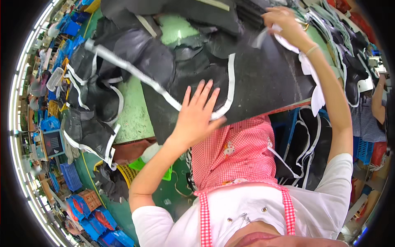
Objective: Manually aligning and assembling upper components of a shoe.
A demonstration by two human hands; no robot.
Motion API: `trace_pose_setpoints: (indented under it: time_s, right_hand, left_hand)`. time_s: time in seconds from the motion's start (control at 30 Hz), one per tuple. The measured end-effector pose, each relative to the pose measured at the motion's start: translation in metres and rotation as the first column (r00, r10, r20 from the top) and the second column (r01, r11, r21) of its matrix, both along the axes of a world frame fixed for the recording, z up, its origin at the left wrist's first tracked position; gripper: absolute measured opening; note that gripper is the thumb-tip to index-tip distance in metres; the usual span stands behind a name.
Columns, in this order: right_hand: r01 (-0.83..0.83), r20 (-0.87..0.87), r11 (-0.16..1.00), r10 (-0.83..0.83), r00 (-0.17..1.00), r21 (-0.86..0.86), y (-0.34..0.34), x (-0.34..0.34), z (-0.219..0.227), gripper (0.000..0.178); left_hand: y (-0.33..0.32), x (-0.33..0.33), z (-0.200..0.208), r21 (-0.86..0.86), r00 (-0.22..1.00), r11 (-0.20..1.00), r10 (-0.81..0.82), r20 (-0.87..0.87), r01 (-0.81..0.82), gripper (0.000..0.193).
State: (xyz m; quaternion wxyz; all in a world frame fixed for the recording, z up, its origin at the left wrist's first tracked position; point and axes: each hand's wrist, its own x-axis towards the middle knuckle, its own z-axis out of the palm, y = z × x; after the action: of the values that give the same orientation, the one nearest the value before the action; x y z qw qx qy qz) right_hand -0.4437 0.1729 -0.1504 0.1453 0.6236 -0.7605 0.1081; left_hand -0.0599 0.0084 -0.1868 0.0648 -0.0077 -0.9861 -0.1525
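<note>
Black panel [205, 70], I judge remotely, lies steadied under the spread left hand [198, 113] (right hand [286, 26] beyond it, grip unclear).

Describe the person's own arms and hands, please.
Short white sleeves leave both forearms bare. The left hand is ungloved and shows no band at its wrist; the right hand, also ungloved, has a thin, pale wristband.

Mat [267, 88] on table [133, 109]; panel [197, 64] on mat, beneath left hand [193, 117]; other panels [88, 125] left; crates [70, 177] far left
</note>
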Motion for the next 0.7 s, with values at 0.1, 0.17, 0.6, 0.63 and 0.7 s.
trace_pose_setpoints:
  time_s: [0.1,0.17,0.6,0.63,0.7]
  right_hand:
    - [0.328,0.673,0.889,-0.032,0.739,-0.319,0.007,0.025,0.025,0.025]
    - [0.246,0.849,0.958,-0.007,0.528,-0.146,0.011,0.054,0.022,0.031]
    - [-0.319,0.874,0.874,-0.206,0.441,0.367,-0.059,0.165,-0.014,0.026]
    - [-0.309,0.879,0.880,-0.209,0.429,0.361,-0.060,0.166,-0.015,0.026]
    - [-0.295,0.883,0.887,-0.216,0.417,0.356,-0.062,0.168,-0.017,0.027]
  left_hand:
    - [-0.010,0.006,0.006,0.177,0.997,0.982,-0.073,0.032,0.066,0.062]
    - [-0.032,0.010,0.006,0.507,0.992,0.856,-0.048,-0.113,0.099,0.044]
    - [-0.061,0.018,0.009,0.783,0.862,0.365,0.270,0.429,-0.504,0.021]
    - [-0.063,0.019,0.009,0.783,0.862,0.366,0.280,0.423,-0.503,0.020]
    - [-0.065,0.018,0.007,0.786,0.864,0.363,0.269,0.426,-0.501,0.020]
